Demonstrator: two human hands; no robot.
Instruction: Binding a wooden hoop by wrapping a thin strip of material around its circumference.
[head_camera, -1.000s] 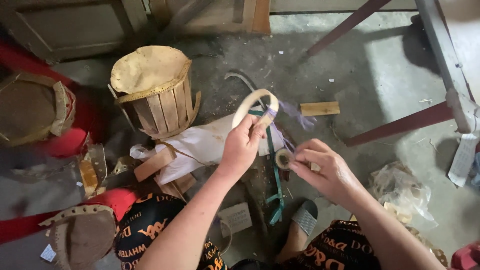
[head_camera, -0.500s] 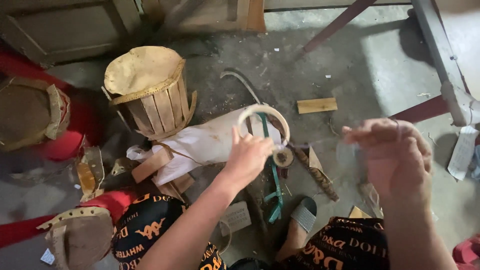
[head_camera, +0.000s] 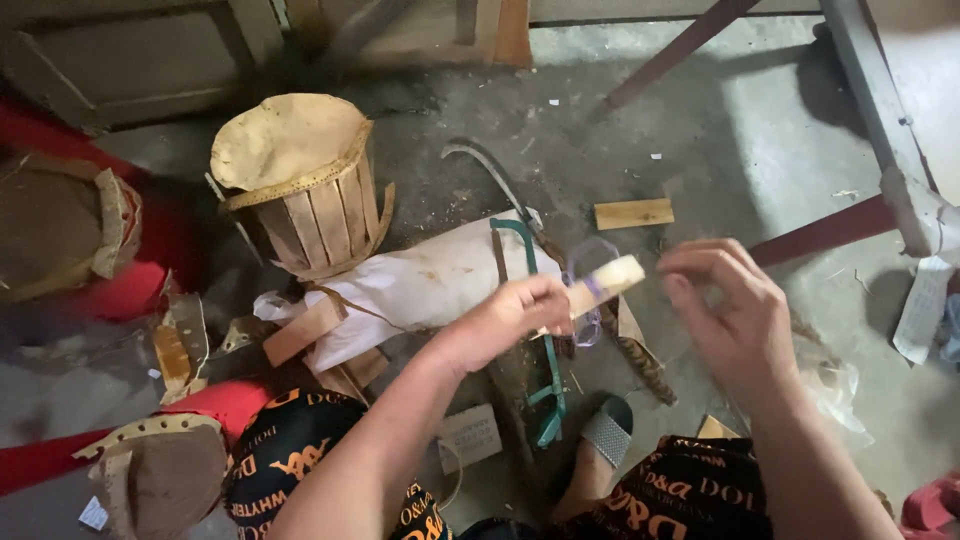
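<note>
Two bare hands work over a cluttered concrete floor (head_camera: 700, 120). L hand (head_camera: 510, 318) has its grip closed round a pale curved strip, prob. bamboo or rattan (head_camera: 605, 280), pinched near its lower end w/ the free end sticking out toward 2 o'clock; a bit of purple binding shows on it. R hand (head_camera: 735, 315) sits just beside that tip at 3 o'clock, fingers loosely curled, grip half wide and holding nothing I can make out. Strip looks light, thin and springy, so likely stiff along its length but bendy, maybe splintery at the cut end; best held where the L hand has it, flat faces between thumb and fingers, not at the tip. At 10 o'clock stands a small slatted wooden drum w/ hide top (head_camera: 300, 185); a white cloth bundle (head_camera: 420, 285) lies below it, a green-framed saw (head_camera: 540, 340) under the hands, a wood offcut (head_camera: 633, 213) at 12.
</note>
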